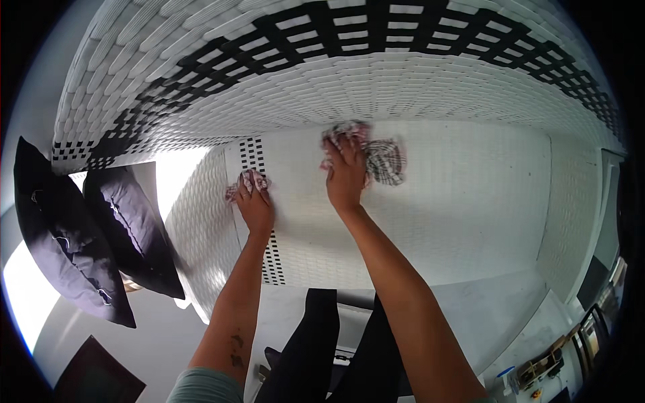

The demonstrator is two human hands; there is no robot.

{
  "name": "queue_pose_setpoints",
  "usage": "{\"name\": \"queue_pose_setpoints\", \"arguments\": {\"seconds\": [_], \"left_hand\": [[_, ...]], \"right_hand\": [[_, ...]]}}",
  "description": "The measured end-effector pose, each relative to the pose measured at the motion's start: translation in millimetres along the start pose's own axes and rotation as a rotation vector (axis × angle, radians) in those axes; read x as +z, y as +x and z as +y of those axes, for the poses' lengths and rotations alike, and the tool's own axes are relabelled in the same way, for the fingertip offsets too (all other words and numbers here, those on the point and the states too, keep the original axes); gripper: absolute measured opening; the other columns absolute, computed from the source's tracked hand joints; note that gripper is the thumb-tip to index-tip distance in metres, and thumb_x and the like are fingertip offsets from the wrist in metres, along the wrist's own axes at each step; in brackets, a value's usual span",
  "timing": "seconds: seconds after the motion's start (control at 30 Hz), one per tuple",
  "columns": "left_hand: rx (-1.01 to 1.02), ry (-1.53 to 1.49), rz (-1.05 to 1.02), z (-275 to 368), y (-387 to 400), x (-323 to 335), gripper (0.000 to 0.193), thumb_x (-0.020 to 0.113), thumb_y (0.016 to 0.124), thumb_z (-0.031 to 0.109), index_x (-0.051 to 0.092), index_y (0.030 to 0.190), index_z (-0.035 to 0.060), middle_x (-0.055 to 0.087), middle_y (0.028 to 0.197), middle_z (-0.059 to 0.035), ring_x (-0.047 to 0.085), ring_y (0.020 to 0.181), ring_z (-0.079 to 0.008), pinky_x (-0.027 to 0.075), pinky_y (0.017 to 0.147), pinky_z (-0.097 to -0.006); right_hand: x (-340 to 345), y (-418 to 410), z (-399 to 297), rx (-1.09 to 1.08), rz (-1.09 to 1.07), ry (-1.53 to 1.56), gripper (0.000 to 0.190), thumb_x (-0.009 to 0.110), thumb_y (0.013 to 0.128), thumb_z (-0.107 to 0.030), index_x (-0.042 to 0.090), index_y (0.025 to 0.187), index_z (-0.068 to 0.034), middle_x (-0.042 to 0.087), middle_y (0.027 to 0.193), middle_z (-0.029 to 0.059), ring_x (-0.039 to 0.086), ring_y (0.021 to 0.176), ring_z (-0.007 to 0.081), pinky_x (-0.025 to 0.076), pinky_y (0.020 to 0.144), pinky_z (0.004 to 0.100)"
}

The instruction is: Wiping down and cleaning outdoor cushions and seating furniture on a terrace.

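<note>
A white woven seat [453,201] with a black checkered band spreads out below me, part of a woven sofa. My left hand [255,206] presses a crumpled pink and dark patterned cloth [254,180] onto the seat beside that band, at the seat's left part. Farther right, near the foot of the backrest, my right hand [346,176] lies on a checked cloth [385,161] in red, black and white; its fingers are blurred and the cloth spreads out to their right.
The woven backrest [352,85] rises beyond the seat. Two dark cushions [133,226] stand at the left, beside the woven armrest [196,237]. A dark square item [98,375] lies at lower left. Assorted small items and a box [541,367] are at lower right.
</note>
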State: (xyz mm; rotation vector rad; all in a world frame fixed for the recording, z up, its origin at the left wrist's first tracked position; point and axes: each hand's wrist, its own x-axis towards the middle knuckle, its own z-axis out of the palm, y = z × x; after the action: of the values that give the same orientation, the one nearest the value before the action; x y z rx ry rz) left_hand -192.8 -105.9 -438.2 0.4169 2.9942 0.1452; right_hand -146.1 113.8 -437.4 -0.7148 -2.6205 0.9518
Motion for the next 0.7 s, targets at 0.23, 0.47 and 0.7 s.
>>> {"name": "queue_pose_setpoints", "arguments": {"seconds": [0.23, 0.47, 0.7], "left_hand": [[-0.331, -0.203, -0.275, -61.5, -186.2, -44.2, 0.054, 0.047, 0.084, 0.003, 0.032, 0.136, 0.0024, 0.032, 0.133, -0.0263, 0.029, 0.121, -0.0420, 0.024, 0.103, -0.0447], [-0.524, -0.311, -0.193, -51.4, -244.5, -22.9, 0.058, 0.048, 0.085, 0.002, 0.028, 0.139, 0.0049, 0.024, 0.139, -0.0253, 0.025, 0.124, -0.0413, 0.023, 0.105, -0.0449], [-0.576, -0.289, -0.188, -46.6, -241.8, -22.9, 0.059, 0.046, 0.085, 0.000, 0.026, 0.140, 0.0065, 0.023, 0.141, -0.0229, 0.024, 0.125, -0.0420, 0.023, 0.105, -0.0466]], "right_hand": [[47.0, 2.1, -93.0, -0.366, -0.535, 0.547, 0.047, 0.063, 0.068, -0.002, 0.057, 0.115, -0.010, 0.048, 0.125, 0.0063, 0.039, 0.119, 0.0295, 0.039, 0.092, 0.0388], [93.6, -30.7, -117.9, -0.623, -0.424, 0.070, 0.046, 0.059, 0.067, 0.001, 0.057, 0.113, -0.005, 0.052, 0.120, 0.0073, 0.046, 0.107, 0.0303, 0.041, 0.090, 0.0351], [139.9, 20.3, -140.6, -0.485, -0.279, 0.179, 0.031, 0.056, 0.065, 0.003, 0.061, 0.095, -0.002, 0.053, 0.112, 0.0100, 0.045, 0.105, 0.0325, 0.042, 0.087, 0.0353]]}}
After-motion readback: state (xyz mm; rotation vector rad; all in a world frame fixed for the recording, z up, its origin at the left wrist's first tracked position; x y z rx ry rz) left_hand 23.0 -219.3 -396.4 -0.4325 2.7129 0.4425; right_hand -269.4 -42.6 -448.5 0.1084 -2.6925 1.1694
